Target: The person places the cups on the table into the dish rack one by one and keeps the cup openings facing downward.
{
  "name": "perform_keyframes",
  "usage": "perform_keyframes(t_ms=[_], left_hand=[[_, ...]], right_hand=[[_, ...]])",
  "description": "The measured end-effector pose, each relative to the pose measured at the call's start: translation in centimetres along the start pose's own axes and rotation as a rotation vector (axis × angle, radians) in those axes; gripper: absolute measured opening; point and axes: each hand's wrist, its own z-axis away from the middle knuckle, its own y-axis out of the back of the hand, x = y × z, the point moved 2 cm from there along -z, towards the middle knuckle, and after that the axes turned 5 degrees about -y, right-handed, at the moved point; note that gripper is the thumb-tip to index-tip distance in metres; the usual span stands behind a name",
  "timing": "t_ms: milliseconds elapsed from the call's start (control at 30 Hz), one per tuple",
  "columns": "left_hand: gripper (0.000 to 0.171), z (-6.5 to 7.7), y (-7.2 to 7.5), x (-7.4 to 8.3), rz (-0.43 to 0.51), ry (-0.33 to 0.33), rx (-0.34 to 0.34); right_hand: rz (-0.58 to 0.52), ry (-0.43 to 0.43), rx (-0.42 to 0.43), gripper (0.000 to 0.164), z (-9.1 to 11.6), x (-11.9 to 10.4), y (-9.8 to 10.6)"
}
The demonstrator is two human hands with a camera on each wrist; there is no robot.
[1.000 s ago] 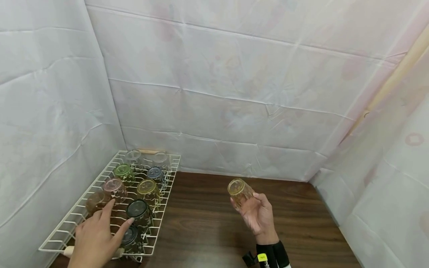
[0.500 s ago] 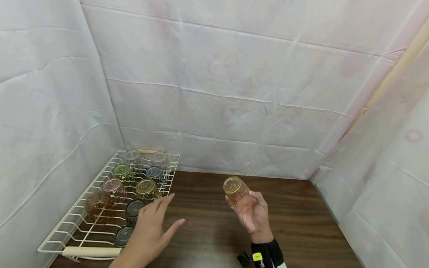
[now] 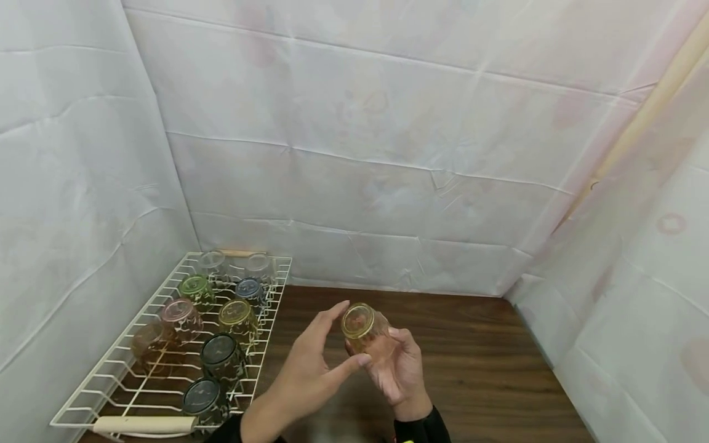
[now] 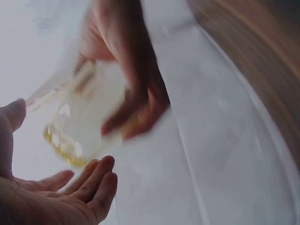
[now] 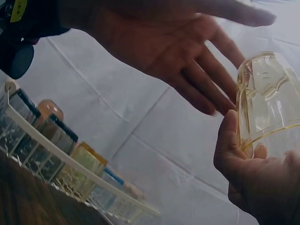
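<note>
A pale yellow clear drinking glass (image 3: 361, 326) is held in the air over the wooden table by my right hand (image 3: 401, 372), tilted with one end toward the upper left. In the right wrist view, that hand's fingers and thumb curl round the glass (image 5: 267, 93). My left hand (image 3: 304, 372) reaches round the glass's free end with fingers and thumb spread. The left wrist view shows the left fingers (image 4: 96, 187) extended beside the glass (image 4: 89, 112), with a gap visible. In the head view the left thumb overlaps the glass; whether it touches, I cannot tell.
On the left a white wire rack (image 3: 119, 351) carries several upturned glasses in two rows, among them a green glass (image 3: 197, 292), a pink glass (image 3: 183, 317) and a dark glass (image 3: 221, 357). White cloth walls (image 3: 354, 184) enclose the wooden table (image 3: 487, 369).
My left hand has left the rack and moved right to beside the yellow glass. The right hand has brought the glass slightly left and nearer. A dark glass at the rack's front shows again.
</note>
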Motion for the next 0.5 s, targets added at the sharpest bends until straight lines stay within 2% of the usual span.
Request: perform_keyframes(t_ms=[100,200,400,500], left_hand=[[0.083,-0.2,-0.7,0.5,0.136,-0.002,0.020],[0.081,-0.3,-1.3,0.7,0.213,0.038,0.037],[0.081,-0.6,-1.8,0.6,0.305,0.168,0.049],[0.081,-0.5,-1.7,0.6,0.326,0.206,0.048]], right_hand=[[-0.031,0.010,-0.040,0.046,0.0,0.2,-0.6],[-0.041,0.013,-0.028,0.045,0.1,0.5,-0.9],[-0.020,-0.015,0.001,0.042,0.2,1.6,-1.3],[-0.015,-0.024,-0.011,0.042,0.1,1.9,-1.3]])
